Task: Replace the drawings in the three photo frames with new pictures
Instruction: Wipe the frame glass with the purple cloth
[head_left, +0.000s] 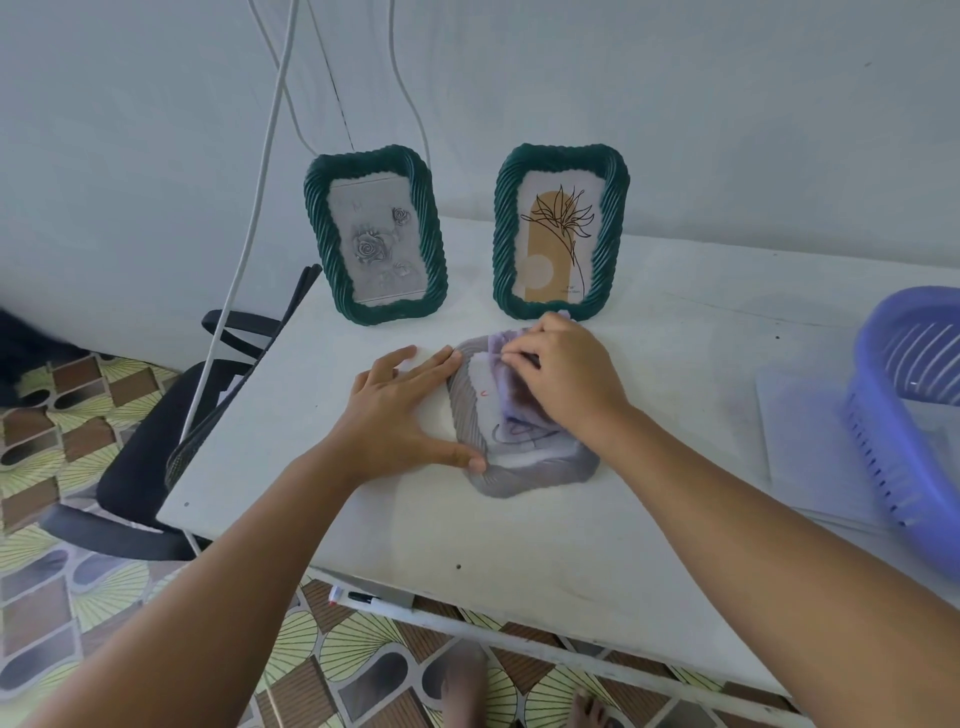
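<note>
**Grey frame flat on the desk, both hands on it**

From my feed, the grey frame (519, 470) lies flat near the middle of the white desk (545, 545), and much of it is hidden; the right hand (563, 382) covers its upper right part, so I cannot make out that corner. The right grip is curled, fingertips pinching at something thin on the purplish sheet (511, 415) inside the frame; what exactly is pinched I cannot tell; the sheet shows a dark scribbled line, otherwise blurred. The left hand (400, 410) lies spread, fingers straight, thumb pressed against the frame's lower left edge and fingertips touching its upper left edge.

Behind stand two green twisted-rim frames, upright and well apart; the left green frame (375, 234) holds a grey rose picture, the right green frame (560, 228) a line-drawn flower on a tan arch, its small caption too small to read. A purple basket (898, 415) is cut off at the right edge, resting on pale sheets of paper (800, 447).

The desk meets a plain white wall; white cables (244, 249) hang down at the left; a dark chair (156, 457) stands beside the desk on patterned tiles; bare toes show at the bottom edge; a marker (363, 597) lies on a ledge under the desk.
</note>
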